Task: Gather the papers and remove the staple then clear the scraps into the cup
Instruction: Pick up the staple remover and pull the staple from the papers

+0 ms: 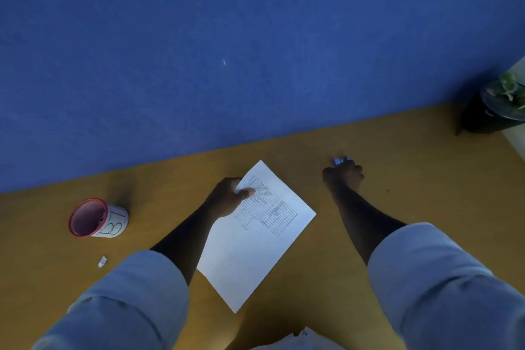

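While your left hand (227, 197) pinches the upper left edge of the papers (257, 233), thumb on the printed table and the other fingers underneath, the sheets sit at an angle on the yellow worktop (397, 167). Your right hand (343, 175) is well right of the papers, fingers curled tight around a small blue thing (340, 160) that pokes out at the far side; can't tell what it is. The cup (98, 219), red rim, white side with black letters, lies tipped on its side well left of the papers, mouth toward you. One white scrap (102, 261) lies on the worktop nearer you than the cup, apart from it. More white paper (301, 339) shows at the bottom edge, nearer you than the papers. A dark plant pot (494, 111) stands far right of the papers, by the blue wall (227, 37).
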The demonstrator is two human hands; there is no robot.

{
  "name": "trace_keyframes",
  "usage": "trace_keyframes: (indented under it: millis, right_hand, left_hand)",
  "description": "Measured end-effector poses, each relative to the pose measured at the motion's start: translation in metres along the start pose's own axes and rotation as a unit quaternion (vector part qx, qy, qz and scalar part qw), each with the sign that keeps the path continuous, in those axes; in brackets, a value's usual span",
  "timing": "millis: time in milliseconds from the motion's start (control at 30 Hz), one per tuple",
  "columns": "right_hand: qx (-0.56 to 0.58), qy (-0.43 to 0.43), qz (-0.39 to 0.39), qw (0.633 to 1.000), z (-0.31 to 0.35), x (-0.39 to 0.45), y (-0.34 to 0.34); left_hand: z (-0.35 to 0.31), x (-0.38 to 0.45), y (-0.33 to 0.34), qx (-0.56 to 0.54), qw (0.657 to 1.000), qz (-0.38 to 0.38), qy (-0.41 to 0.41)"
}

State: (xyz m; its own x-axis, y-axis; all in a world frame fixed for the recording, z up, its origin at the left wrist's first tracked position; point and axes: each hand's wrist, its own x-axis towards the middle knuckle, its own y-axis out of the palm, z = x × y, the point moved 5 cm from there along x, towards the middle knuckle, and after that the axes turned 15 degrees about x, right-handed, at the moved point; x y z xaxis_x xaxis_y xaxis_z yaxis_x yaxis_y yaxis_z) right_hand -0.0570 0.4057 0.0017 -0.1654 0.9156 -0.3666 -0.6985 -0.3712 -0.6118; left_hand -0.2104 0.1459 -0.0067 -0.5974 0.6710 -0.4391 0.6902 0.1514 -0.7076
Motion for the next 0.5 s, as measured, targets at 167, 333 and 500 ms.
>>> trace_keyframes:
  millis: [167, 333, 500]
  right_hand:
    - [-0.074, -0.009, -0.03, 0.997, -0.009, 0.018, 0.01]
    - [-0.129, -0.048, -0.036, 0.99, -0.016, 0.03, 0.02]
    - [-0.142, -0.046, -0.035, 0.988, -0.019, 0.037, 0.027]
  left_hand:
    - [0.003, 0.013, 0.015, 0.023, 0.999, 0.022, 0.003]
    - [0.007, 0.02, 0.024, 0.03, 0.999, 0.039, 0.008]
    - [0.008, 0.027, 0.031, 0.052, 0.998, 0.044, 0.009]
